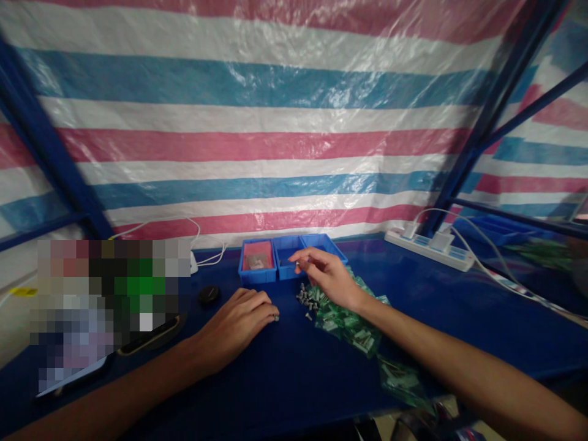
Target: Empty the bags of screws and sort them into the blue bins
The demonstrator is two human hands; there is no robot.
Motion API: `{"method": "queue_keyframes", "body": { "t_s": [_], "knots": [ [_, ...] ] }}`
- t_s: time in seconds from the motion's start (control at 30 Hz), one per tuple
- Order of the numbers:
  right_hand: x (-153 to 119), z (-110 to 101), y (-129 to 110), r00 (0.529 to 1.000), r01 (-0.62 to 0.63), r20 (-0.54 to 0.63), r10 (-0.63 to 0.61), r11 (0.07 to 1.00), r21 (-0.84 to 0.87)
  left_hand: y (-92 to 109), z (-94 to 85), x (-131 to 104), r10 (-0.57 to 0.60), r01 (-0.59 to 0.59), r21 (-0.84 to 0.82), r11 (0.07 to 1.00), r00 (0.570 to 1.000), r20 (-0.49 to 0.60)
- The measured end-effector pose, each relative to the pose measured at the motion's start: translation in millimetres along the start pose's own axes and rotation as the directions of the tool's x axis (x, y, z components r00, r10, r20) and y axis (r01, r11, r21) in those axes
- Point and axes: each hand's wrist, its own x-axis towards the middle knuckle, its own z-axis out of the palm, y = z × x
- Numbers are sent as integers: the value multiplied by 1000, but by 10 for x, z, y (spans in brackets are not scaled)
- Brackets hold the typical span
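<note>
My left hand rests on the blue table with its fingers curled. At its fingertips is a small shiny piece, too small to name surely. My right hand is raised in front of the blue bins, thumb and fingers pinched around a small pale metal piece that looks like a screw. Below it lies a heap of loose small screws, with a single screw just in front. Small green-tinted plastic bags with metal parts inside spread out beneath my right wrist.
A blue bin with a pink lining and a clear packet stands beside two more blue bins. A white power strip with cables lies at right. A round black object and a phone-like object sit at left, near a blurred-out area.
</note>
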Motion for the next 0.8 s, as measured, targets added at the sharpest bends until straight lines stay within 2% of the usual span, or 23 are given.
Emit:
{"method": "queue_keyframes", "body": {
  "t_s": [0.53, 0.8],
  "knots": [
    [29, -17, 80, 1000, -15, -12, 15, 1000, -24, -4, -5, 9, 22, -23, 61, 998, 999, 24],
    [25, -6, 9, 998, -54, -31, 54, 999, 4, 14, -13, 11, 16, -17, 73, 997, 1000, 11]
  ]
}}
